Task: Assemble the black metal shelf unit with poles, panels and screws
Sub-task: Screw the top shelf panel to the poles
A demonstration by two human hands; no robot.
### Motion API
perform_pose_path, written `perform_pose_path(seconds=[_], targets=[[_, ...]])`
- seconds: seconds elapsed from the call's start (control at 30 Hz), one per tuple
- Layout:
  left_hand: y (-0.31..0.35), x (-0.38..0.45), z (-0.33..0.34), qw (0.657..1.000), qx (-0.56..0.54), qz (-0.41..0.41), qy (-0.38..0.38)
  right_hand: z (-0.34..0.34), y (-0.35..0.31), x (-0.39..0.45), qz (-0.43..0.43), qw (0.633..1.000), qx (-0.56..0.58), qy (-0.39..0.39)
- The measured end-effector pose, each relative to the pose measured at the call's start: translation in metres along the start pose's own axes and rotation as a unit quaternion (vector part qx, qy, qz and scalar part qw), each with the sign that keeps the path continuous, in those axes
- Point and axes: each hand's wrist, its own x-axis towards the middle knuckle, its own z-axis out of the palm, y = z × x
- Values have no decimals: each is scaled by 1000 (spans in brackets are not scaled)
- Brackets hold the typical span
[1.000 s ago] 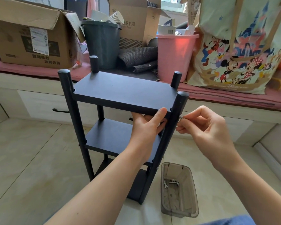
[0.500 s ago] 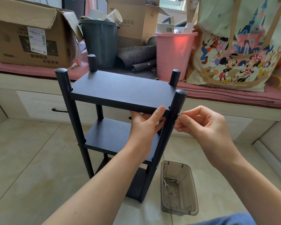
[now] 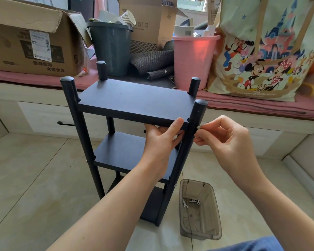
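The black shelf (image 3: 134, 124) stands upright on the tiled floor (image 3: 34, 178), three panels fitted between four poles. The left hand (image 3: 161, 140) grips the front edge of the top panel (image 3: 134, 100) close to the near right pole (image 3: 190, 142): the thumb lies on top of the edge and the fingers (image 3: 178, 139) curl underneath. The right hand (image 3: 225, 140) is just right of that pole, its thumb and forefinger pinched together on a small silver screw (image 3: 198, 127). The screw's tip meets the pole's side at about the height of the top panel's edge; whether it has entered a hole cannot be told. The other right fingers are loosely curled.

A clear brown tray (image 3: 199, 211) lies on the floor just right of the shelf's foot, holding a small wrench (image 3: 185, 204) and a few more screws (image 3: 194, 201). Behind the shelf, a ledge with a pink cushion (image 3: 261, 105) carries a cardboard box (image 3: 34, 40), a grey bin (image 3: 110, 48), a pink bin (image 3: 194, 58) and a cartoon-printed bag (image 3: 265, 51).
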Motion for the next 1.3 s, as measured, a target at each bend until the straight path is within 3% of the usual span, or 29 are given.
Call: perform_pose_path(seconds=[0.13, 0.4, 0.57, 1.3], targets=[[-1, 0, 0, 1000, 3, 0, -1, -2, -1, 1, 57, 996, 68, -2], [-1, 1, -1, 1000, 4, -1, 1, 0, -1, 1, 34, 999, 23, 7], [-2, 0, -1, 1000, -1, -3, 3, 1, -1, 3, 105, 990, 93, 13], [-1, 1, -1, 1000, -2, -9, -2, 1, 0, -1, -25, 991, -124, 48]])
